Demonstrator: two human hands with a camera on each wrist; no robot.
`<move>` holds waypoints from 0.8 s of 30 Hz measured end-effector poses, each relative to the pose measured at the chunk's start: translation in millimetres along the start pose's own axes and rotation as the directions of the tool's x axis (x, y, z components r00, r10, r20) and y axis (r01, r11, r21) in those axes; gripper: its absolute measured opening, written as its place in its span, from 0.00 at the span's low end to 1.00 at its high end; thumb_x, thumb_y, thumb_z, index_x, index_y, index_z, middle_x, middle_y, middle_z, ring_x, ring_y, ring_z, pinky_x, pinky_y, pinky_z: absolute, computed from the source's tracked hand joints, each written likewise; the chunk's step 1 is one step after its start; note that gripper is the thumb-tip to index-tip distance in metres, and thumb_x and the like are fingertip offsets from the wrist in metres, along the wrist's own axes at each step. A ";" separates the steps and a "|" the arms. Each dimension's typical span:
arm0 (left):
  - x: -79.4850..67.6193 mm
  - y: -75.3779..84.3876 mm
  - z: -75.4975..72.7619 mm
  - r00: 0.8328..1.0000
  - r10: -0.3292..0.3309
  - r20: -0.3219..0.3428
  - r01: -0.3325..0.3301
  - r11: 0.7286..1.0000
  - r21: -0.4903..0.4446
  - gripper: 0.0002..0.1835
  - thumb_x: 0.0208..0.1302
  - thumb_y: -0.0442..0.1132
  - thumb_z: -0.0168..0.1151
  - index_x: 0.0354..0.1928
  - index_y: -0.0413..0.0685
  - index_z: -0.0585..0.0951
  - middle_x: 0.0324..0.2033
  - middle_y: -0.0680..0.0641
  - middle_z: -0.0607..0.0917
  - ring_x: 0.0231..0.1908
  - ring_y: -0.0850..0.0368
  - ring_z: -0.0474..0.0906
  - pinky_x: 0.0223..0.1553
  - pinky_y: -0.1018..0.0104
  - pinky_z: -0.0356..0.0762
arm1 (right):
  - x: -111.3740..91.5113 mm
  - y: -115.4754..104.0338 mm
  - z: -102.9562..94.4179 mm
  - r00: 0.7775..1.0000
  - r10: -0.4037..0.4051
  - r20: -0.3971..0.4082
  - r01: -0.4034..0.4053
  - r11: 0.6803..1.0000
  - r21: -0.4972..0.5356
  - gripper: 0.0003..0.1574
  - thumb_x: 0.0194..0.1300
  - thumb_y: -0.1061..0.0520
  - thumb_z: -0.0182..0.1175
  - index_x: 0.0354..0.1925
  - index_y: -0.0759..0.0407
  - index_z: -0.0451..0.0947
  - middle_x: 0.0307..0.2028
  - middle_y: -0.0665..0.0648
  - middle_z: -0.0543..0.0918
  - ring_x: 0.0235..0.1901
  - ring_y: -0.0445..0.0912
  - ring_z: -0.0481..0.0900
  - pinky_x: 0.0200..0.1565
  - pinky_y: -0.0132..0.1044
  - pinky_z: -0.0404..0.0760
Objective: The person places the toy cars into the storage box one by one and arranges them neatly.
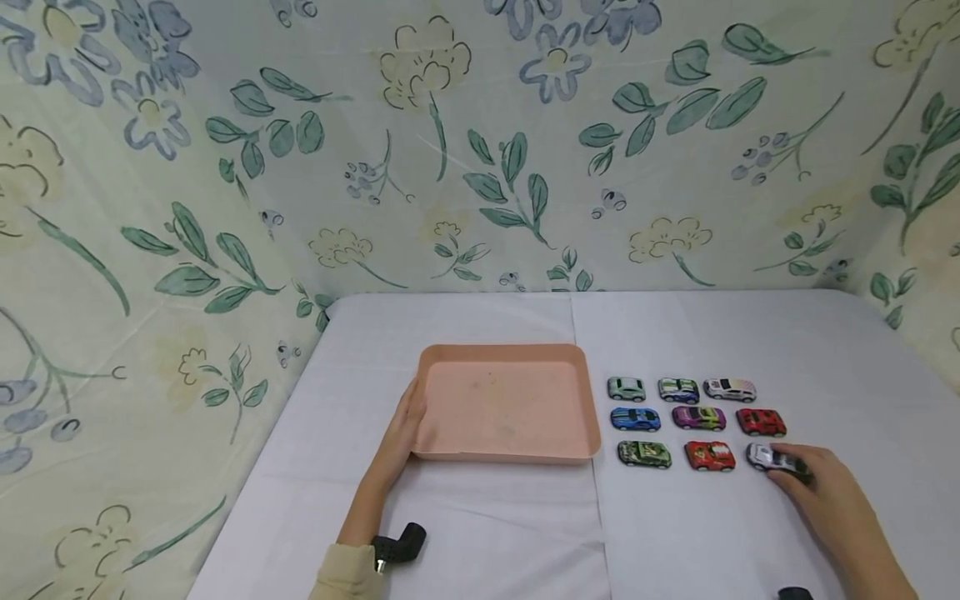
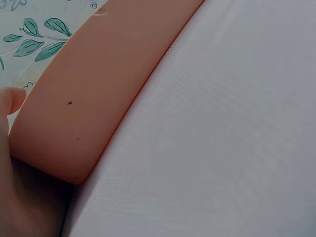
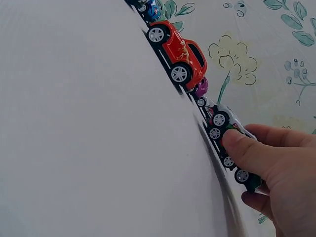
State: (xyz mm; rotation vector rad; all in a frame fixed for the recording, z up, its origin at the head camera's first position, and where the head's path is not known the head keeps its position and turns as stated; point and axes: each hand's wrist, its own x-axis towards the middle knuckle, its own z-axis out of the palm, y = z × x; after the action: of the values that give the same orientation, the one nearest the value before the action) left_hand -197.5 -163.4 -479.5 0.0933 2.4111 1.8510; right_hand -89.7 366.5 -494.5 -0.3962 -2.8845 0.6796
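My right hand [image 1: 832, 492] pinches a silver and black toy car [image 1: 767, 457] between thumb and fingers, at the near right of rows of toy cars. In the right wrist view, the thumb lies over the side of this car, covering much of it; whether its wheels touch the cloth I cannot tell. My left hand [image 1: 403, 427] holds the left side of a pink tray [image 1: 506, 354]. A digit hooks over the rim in the left wrist view, beside the tray's outer wall [image 2: 84, 94]. Nothing lies inside the tray.
Right of the tray stand a red car with a white patch [image 1: 709, 456], a green patterned car [image 1: 644, 454], a red car [image 1: 761, 422], a purple car [image 1: 699, 417], a blue car [image 1: 635, 419] and others behind. White cloth [image 1: 510, 525] covers the table; flowered fabric [image 1: 450, 167] hangs behind.
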 end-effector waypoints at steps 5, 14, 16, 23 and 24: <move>0.8 0.4 1.5 1.000 -0.001 -0.011 0.001 1.000 -0.004 0.31 0.69 0.55 0.39 0.71 0.59 0.46 0.71 0.52 0.48 0.71 0.51 0.38 0.69 0.43 0.36 | 2.4 -2.2 -3.6 0.997 0.080 0.020 -0.081 0.996 0.043 0.34 0.64 0.47 0.53 0.60 0.68 0.63 0.56 0.79 0.61 0.56 0.73 0.56 0.53 0.69 0.58; 0.8 2.0 1.9 1.000 -0.011 0.006 0.011 1.000 -0.007 0.31 0.70 0.54 0.37 0.71 0.60 0.44 0.71 0.50 0.45 0.71 0.48 0.36 0.68 0.42 0.34 | 0.7 -8.2 -10.5 0.999 0.040 0.013 -0.040 0.998 0.043 0.35 0.66 0.45 0.51 0.60 0.69 0.62 0.56 0.79 0.62 0.55 0.73 0.57 0.52 0.70 0.58; 0.7 2.2 1.9 1.000 -0.009 0.005 0.009 1.000 -0.007 0.31 0.70 0.54 0.37 0.71 0.59 0.44 0.71 0.49 0.45 0.71 0.48 0.36 0.68 0.42 0.34 | -0.9 -11.4 -13.1 1.000 -0.027 -0.008 0.027 0.998 0.048 0.32 0.66 0.49 0.51 0.59 0.70 0.63 0.54 0.79 0.64 0.53 0.73 0.59 0.50 0.69 0.59; 0.7 0.5 1.0 1.000 -0.010 -0.001 0.010 1.000 -0.020 0.31 0.70 0.54 0.38 0.71 0.58 0.45 0.71 0.50 0.46 0.71 0.49 0.37 0.68 0.42 0.34 | -4.5 -32.8 -17.8 0.981 -0.192 -0.023 0.192 0.981 0.039 0.25 0.63 0.61 0.54 0.56 0.71 0.66 0.49 0.79 0.68 0.46 0.70 0.66 0.44 0.66 0.64; 0.8 0.2 1.1 1.000 -0.010 0.000 0.010 1.000 -0.022 0.31 0.70 0.53 0.38 0.71 0.58 0.45 0.71 0.50 0.46 0.71 0.49 0.37 0.68 0.42 0.34 | -4.8 -36.4 -18.0 0.976 -0.212 -0.042 0.214 0.976 0.034 0.25 0.61 0.62 0.55 0.55 0.71 0.67 0.49 0.78 0.69 0.44 0.69 0.68 0.43 0.65 0.66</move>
State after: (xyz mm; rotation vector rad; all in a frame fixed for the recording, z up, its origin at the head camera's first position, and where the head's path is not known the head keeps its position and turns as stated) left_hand -198.1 -162.2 -479.6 0.0801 2.3867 1.8723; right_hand -89.4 341.1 -462.4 -0.0905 -2.8177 0.6814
